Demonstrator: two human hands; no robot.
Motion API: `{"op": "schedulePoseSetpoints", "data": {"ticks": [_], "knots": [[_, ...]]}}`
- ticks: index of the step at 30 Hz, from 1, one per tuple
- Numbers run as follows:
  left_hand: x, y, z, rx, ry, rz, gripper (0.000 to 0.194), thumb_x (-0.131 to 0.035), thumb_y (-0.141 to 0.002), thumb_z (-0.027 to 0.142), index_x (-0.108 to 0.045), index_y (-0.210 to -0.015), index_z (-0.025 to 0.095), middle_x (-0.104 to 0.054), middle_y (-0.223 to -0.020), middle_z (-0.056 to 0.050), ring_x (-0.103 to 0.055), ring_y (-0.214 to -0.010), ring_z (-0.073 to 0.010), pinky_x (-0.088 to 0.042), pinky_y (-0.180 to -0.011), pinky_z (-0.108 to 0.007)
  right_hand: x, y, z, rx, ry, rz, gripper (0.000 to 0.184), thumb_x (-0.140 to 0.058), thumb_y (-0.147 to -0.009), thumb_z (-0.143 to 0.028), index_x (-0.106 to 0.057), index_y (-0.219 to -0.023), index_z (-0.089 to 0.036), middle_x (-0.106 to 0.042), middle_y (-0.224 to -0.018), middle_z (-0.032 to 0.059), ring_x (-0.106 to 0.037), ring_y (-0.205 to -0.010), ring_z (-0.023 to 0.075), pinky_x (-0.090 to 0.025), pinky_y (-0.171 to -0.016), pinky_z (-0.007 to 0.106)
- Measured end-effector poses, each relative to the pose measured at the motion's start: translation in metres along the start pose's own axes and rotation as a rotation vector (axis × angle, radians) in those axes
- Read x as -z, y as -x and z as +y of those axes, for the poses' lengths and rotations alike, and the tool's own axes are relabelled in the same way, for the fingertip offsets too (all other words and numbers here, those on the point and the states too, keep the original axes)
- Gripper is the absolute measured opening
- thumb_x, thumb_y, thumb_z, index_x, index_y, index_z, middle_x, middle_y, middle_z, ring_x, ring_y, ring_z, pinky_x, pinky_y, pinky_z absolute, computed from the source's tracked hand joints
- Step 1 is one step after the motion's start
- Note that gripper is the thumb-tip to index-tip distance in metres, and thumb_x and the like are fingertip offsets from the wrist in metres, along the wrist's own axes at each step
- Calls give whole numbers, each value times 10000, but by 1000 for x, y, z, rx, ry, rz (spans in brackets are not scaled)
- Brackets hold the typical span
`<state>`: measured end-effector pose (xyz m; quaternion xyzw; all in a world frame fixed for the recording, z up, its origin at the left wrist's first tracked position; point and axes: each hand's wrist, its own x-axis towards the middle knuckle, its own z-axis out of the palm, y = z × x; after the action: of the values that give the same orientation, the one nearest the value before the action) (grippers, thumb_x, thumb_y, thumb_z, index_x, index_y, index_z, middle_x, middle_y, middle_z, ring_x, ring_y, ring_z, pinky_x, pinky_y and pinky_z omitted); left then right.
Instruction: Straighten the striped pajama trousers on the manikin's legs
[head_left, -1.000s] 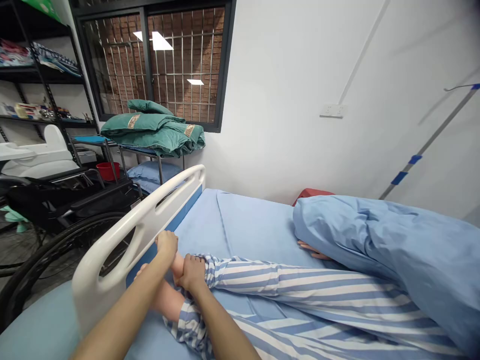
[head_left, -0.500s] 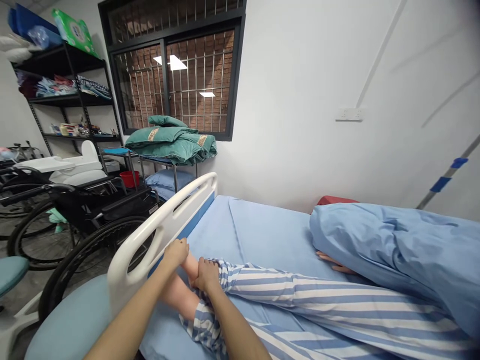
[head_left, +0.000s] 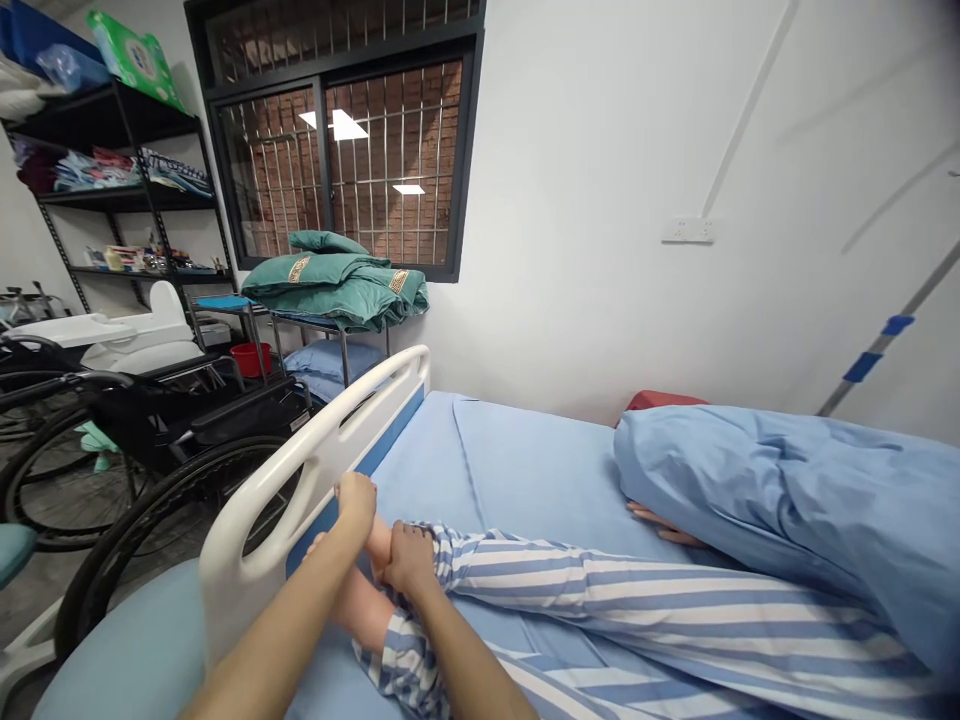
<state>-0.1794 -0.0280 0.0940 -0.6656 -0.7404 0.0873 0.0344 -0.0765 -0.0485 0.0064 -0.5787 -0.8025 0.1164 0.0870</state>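
Observation:
My left hand (head_left: 356,494) is closed over the far foot of a person lying on the bed, hiding most of that foot. Just to its right, my right hand (head_left: 410,557) wraps round the same leg's ankle (head_left: 380,541), at the trouser cuff. The near leg's bare lower part (head_left: 363,608) lies below my hands, partly behind my left forearm. Blue-and-white striped trousers (head_left: 525,572) cover both legs. A light-blue quilt (head_left: 750,480) hides the upper body, and another hand (head_left: 664,522) shows from under its edge.
A white footboard (head_left: 262,500) stands left of the feet, with a black wheelchair (head_left: 202,420) beyond it. Blue sheet (head_left: 517,450) covers the bed, which runs along the wall. Green folded bedding (head_left: 337,280) sits below the window. A pale-blue stool seat (head_left: 127,650) is at lower left.
My left hand has turned at the wrist and shifted slightly right on the foot, uncovering the near foot's toes. My right hand keeps its hold on the ankle. The view has moved a little.

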Motion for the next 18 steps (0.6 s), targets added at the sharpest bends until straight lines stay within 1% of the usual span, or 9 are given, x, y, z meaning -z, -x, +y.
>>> {"op": "schedulePoseSetpoints", "data": {"ticks": [3, 5, 10, 12, 15, 18], "knots": [[-8, -7, 5, 28, -59, -22, 206, -505, -712, 135, -674, -785, 42, -631, -674, -163, -613, -693, -264, -446, -615, -358, -5, -2, 1, 2, -17, 18, 663, -753, -428, -411, -528, -997, -155, -600, -1030, 142, -541, -970, 299, -372, -836, 391], [-10, -10, 6, 17, -77, -31, 200, -507, -698, 108, -676, -790, 51, -636, -681, -159, -613, -696, -263, -450, -621, -360, -8, -3, 3, 4, -23, 23, 673, -758, -416, -413, -528, -995, -157, -604, -1019, 136, -544, -961, 296, -371, -834, 392], [-4, -10, -3, -41, -36, -10, 276, -448, -746, 149, -655, -925, 109, -651, -857, -170, -611, -810, -260, -461, -690, -371, -9, -4, 3, 12, -11, 31, 633, -741, -449, -423, -531, -984, -156, -608, -1006, 138, -550, -948, 293, -371, -827, 387], [-3, -8, -8, -51, -2, 10, 300, -421, -769, 181, -633, -974, 131, -641, -926, -166, -605, -864, -254, -457, -725, -366, -8, -4, 3, 7, 0, 32, 644, -746, -442, -427, -533, -982, -149, -607, -1009, 142, -551, -945, 295, -373, -826, 386], [-6, -5, -16, -27, 56, 36, 328, -360, -801, 226, -610, -993, 136, -626, -981, -168, -601, -897, -248, -454, -739, -358, -7, -3, 2, 7, 10, 34, 667, -757, -428, -432, -528, -987, -149, -611, -1003, 140, -555, -939, 294, -377, -820, 381], [-10, -2, -22, 21, 106, 40, 369, -289, -827, 240, -587, -1012, 126, -619, -997, -172, -603, -906, -234, -455, -741, -339, -7, -2, 2, 20, 26, 34, 649, -750, -448, -426, -519, -992, -156, -615, -998, 133, -558, -946, 287, -375, -820, 378]]}}
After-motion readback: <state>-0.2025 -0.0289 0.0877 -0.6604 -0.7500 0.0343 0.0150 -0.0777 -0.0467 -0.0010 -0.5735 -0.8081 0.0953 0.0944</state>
